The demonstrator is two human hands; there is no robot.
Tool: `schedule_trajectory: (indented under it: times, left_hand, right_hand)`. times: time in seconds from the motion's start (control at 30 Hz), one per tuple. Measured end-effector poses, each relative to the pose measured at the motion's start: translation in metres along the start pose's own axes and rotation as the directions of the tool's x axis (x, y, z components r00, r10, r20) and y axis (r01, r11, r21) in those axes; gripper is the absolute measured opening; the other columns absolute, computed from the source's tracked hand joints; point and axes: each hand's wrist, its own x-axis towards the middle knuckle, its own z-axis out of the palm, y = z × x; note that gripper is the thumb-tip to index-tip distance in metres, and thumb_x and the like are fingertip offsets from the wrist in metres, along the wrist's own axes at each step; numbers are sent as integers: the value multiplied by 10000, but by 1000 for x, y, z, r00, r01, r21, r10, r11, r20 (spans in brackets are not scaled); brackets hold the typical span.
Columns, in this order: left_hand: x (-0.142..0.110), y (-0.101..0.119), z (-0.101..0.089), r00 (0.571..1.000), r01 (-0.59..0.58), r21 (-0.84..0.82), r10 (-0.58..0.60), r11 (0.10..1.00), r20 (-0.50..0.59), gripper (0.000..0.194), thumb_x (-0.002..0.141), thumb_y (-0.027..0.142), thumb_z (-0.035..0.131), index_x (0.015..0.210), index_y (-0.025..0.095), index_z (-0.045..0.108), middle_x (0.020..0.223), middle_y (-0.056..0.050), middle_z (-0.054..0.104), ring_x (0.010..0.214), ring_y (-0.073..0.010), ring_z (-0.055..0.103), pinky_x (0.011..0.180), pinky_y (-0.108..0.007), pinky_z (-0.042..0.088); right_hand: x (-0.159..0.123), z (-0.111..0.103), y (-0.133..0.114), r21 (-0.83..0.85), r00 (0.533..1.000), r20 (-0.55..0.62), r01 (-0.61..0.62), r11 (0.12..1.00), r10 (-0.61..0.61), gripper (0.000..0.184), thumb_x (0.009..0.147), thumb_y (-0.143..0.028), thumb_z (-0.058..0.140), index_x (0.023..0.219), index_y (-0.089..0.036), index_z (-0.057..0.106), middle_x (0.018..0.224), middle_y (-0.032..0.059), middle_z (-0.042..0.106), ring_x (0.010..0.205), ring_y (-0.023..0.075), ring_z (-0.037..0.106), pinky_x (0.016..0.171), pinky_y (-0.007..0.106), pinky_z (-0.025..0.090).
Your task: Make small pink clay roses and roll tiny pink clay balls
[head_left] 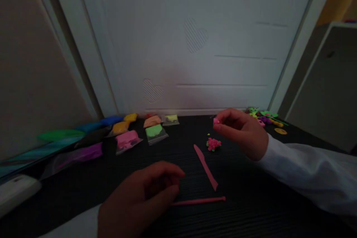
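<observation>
Between the thumb and forefinger of my right hand (pixel 241 130) is a small lump of pink clay (pixel 216 121), held above the dark table. Below it lies a cluster of tiny pink clay flowers (pixel 213 144) with bits of green. My left hand (pixel 145 193) hovers low at the front with its fingers curled and the fingertips apart, holding nothing. A pink plastic clay knife (pixel 205 167) lies slantwise between the hands. Near the left fingertips is a thin pink modelling stick (pixel 199 201), its left end hidden behind the hand.
Bags of coloured clay, among them a pink bag (pixel 127 140) and a green bag (pixel 154 132), line the back left. Small finished clay pieces (pixel 264 118) sit at the back right. A white object (pixel 18 191) is at the left edge. Behind stands a white panel (pixel 178 44).
</observation>
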Motion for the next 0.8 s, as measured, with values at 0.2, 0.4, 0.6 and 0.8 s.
schedule_trajectory:
  times: [0.2, 0.4, 0.6, 0.8]
  left_hand:
    - [50, 41, -1, 920, -383, 443, 377, 811, 104, 272, 739, 320, 478, 1001, 252, 507, 859, 23, 572, 739, -134, 536, 623, -253, 420]
    - [134, 42, 13, 930, -367, 550, 321, 751, 181, 319, 769, 319, 499, 1028, 132, 487, 927, -54, 553, 805, -160, 537, 726, -363, 438]
    - [145, 44, 23, 924, -379, 513, 285, 770, 254, 343, 797, 333, 459, 1081, 140, 450, 977, -64, 539, 817, -162, 545, 714, -362, 460]
    - [138, 47, 29, 892, -426, 407, 301, 808, 337, 386, 775, 317, 499, 1108, 138, 421, 865, -41, 570, 751, -150, 559, 698, -357, 461]
  right_hand:
    - [-32, -17, 7, -31, 994, -7, -107, 994, 107, 134, 710, -237, 598, 756, -139, 520, 702, -27, 539, 629, 94, 513, 565, 250, 416]
    - [-34, -20, 3, -27, 989, -48, -139, 990, 137, 105, 693, -251, 608, 747, -196, 536, 681, -39, 540, 627, 80, 495, 578, 224, 390]
    - [-37, -23, 9, -22, 982, -29, -186, 982, 185, 122, 700, -295, 597, 738, -202, 528, 681, -31, 541, 612, 90, 481, 544, 236, 374]
    - [-36, -22, 14, -20, 970, -29, -240, 971, 240, 144, 699, -310, 600, 775, -207, 532, 695, -25, 546, 619, 96, 486, 554, 237, 379]
